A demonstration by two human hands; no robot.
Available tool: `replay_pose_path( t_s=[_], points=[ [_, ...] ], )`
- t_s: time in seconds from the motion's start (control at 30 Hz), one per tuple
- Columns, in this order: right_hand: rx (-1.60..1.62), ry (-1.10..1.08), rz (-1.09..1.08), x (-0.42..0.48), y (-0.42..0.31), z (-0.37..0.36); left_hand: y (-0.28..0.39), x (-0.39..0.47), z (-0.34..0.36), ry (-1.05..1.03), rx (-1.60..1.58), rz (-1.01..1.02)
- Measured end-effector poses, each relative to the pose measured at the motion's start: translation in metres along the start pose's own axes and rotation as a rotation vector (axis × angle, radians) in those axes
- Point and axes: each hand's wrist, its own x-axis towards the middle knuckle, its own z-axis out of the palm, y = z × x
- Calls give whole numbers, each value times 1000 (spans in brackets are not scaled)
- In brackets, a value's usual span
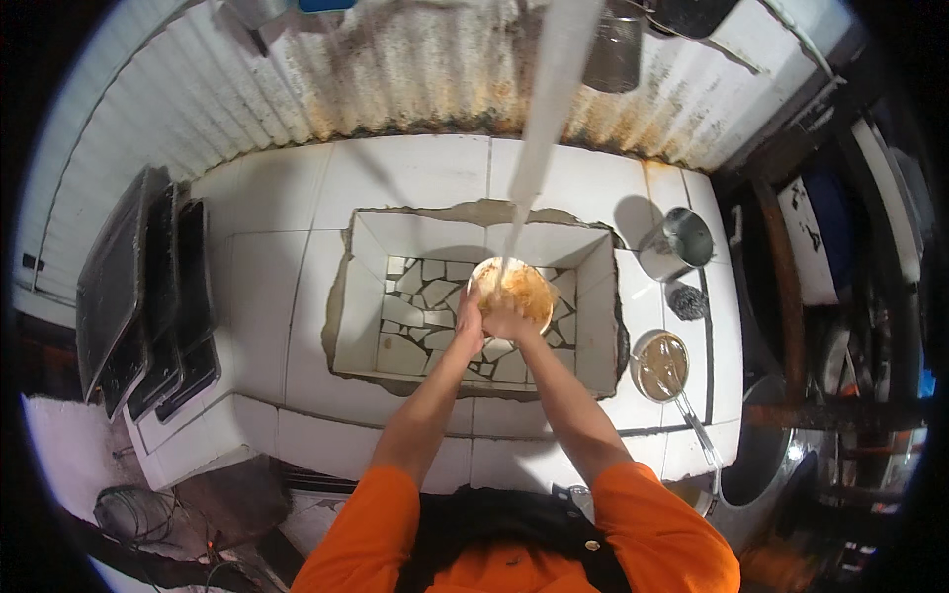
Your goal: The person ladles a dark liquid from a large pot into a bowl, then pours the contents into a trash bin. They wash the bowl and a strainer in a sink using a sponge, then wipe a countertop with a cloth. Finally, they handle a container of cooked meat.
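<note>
A round, light-coloured bowl or plate (530,285) with brownish-orange residue is held over the tiled sink (363,319). My left hand (470,317) grips its left rim. My right hand (511,319) lies over its lower inner side, fingers blurred; whether it holds something cannot be told. A stream of water or a pale pipe (545,111), blurred, comes down from above to the bowl. The sink floor is a mosaic of broken white tiles with dark joints.
Dark trays (118,282) lean at the counter's left. On the right stand a metal cup (678,244), a steel-wool scourer (688,302) and a handled strainer or pan (662,365). A stained corrugated wall (415,74) rises behind the white-tiled counter (259,296).
</note>
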Motion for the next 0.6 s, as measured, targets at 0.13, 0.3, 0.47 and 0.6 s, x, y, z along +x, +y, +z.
replay_pose_path(
  t_s=[0.13, 0.3, 0.47, 0.6],
  points=[
    [-140, 258, 132, 15, -73, 45, -6, -13, -74, 27, -84, 67],
    [144, -235, -487, 83, -52, 97, 41, -31, -108, 79, -98, 111],
    [1065, 9, -177, 114, -100, 120, 35, -10, -123, 372, 452, 430],
    [101, -99, -376, 80, -85, 96, 75, -30, -127, 143, 95, 176]
  ],
)
